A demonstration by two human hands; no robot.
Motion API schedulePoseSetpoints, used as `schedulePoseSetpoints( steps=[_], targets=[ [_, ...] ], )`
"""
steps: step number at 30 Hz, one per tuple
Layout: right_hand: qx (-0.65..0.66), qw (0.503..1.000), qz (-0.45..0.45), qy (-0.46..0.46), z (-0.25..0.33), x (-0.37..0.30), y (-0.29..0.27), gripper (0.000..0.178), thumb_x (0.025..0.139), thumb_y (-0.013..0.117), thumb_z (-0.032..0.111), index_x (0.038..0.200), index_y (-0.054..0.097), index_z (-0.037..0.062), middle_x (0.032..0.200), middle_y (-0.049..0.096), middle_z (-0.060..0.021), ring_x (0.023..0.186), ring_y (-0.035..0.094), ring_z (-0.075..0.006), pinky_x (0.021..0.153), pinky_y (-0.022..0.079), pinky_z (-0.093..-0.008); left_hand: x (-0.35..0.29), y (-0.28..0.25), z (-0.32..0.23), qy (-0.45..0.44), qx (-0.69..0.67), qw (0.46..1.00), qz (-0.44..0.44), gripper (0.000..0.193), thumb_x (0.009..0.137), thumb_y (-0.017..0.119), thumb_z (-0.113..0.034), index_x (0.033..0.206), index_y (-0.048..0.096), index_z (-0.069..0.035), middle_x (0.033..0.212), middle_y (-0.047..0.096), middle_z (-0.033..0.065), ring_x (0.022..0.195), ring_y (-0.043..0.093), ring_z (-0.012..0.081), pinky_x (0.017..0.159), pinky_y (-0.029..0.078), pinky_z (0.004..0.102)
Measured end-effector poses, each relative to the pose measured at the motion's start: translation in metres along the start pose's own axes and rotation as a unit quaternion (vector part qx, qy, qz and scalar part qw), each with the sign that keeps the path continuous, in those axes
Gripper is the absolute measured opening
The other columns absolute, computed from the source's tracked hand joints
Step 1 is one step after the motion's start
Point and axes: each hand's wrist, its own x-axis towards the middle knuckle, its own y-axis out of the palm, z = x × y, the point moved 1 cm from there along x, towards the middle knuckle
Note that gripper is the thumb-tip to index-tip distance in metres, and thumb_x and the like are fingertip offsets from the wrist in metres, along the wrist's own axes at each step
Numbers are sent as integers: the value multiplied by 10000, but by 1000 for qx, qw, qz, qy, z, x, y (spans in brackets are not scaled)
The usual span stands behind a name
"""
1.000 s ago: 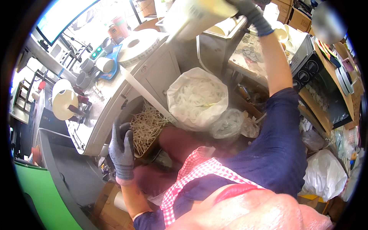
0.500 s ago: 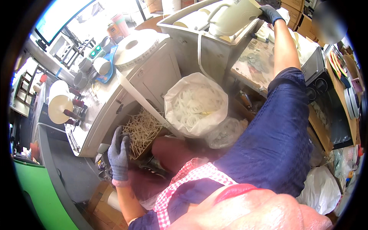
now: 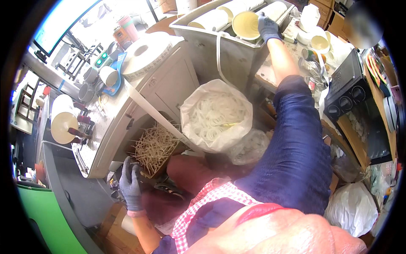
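Note:
My right hand (image 3: pixel 269 28), in a grey glove, reaches over the far grey bin (image 3: pixel 234 55). Its fingers hold the rim side of a cream cup-shaped container (image 3: pixel 246 25), whose round mouth faces me; its far part is hidden. Beside it in the bin lie white cylinders (image 3: pixel 211 19), like stacked cups. My left hand (image 3: pixel 130 186), also gloved, is raised with its fingers apart and nothing in them. It is nearest to a box of thin pale sticks (image 3: pixel 154 148). Between my arms stands a white bag (image 3: pixel 186 122) of translucent rings (image 3: pixel 213 116).
A clear plastic bag (image 3: pixel 249 148) sits by the ring bag. On the left white cabinet (image 3: pixel 163 80) rests a large tape roll (image 3: pixel 146 53), its strip hanging down. Grey cups (image 3: pixel 89 91) stand farther left. A black oven-like appliance (image 3: pixel 347 91) is at right.
My right hand has moved left, and the cream container it holds now lies low in the bin, mouth toward me. Cups and cans at the right have come into view. My left hand has dropped slightly.

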Motion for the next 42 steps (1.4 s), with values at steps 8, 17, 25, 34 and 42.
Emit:
schedulePoseSetpoints(
  steps=[8, 17, 25, 34, 42],
  targets=[
    [-146, 960, 182, -158, 39, -23, -5, 484, 956, 520, 474, 1214, 688, 100, 1224, 696, -101, 1146, 654, -269, 929, 511, -421, -6, 7, 26, -54, -67, 996, 3, 423, 1003, 579, -103, 1399, 510, 28, 1124, 664, 72, 940, 615, 112, 868, 503, 254],
    [-149, 970, 115, -156, 32, -22, 4, 467, 933, 578, 300, 1357, 544, 107, 1130, 700, -189, 1057, 679, -335, 895, 520, -459, -21, -10, 8, -45, -80, 996, -9, 430, 989, 582, -98, 1387, 511, 49, 1054, 673, 85, 963, 620, 130, 881, 497, 272],
    [29, 959, 231, -164, 149, -74, -60, 580, 926, 530, 607, 895, 715, 58, 849, 735, -140, 844, 718, -311, 790, 542, -434, -102, -78, 52, -120, -131, 977, -121, 450, 1008, 602, -196, 1382, 523, 41, 1127, 674, 113, 964, 629, 147, 860, 508, 279],
    [387, 876, 282, 64, 147, -118, 79, 525, 885, 647, 546, 985, 726, 37, 781, 703, -99, 643, 665, -199, 630, 546, -361, -252, -163, 122, -222, -111, 918, -308, 450, 1025, 581, -200, 1408, 498, 22, 1189, 641, 115, 993, 629, 178, 884, 523, 306],
    [382, 879, 145, -246, 117, -177, 94, 383, 958, 567, 319, 1149, 664, 1, 1047, 691, -130, 912, 670, -234, 823, 531, -368, -376, -175, 231, -291, 286, 845, -345, 602, 865, 716, -321, 1341, 559, 14, 1322, 588, 244, 1220, 561, 378, 1047, 436, 439]
  ],
)
